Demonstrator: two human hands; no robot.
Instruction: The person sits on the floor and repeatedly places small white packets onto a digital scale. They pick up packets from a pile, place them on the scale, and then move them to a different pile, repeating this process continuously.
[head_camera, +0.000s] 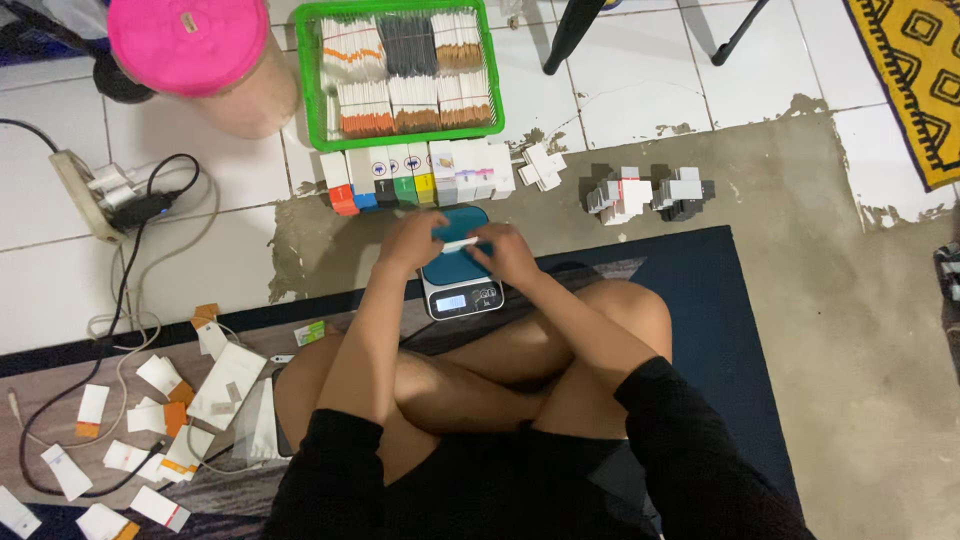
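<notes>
I sit cross-legged on the floor with both hands over a small digital scale (461, 296) that carries a teal tray (462, 226). My left hand (412, 241) and my right hand (505, 254) together pinch a small white strip-like packet (460, 244) above the tray. A row of small upright boxes (418, 178) with coloured bases stands just beyond the scale.
A green basket (312, 95) of packed sachets sits at the back beside a pink-lidded jar (190, 45). Folded grey-white cartons (645, 193) lie at the right. Loose white and orange packets (165, 415) are scattered at the left, near a power strip (85, 192) with cables.
</notes>
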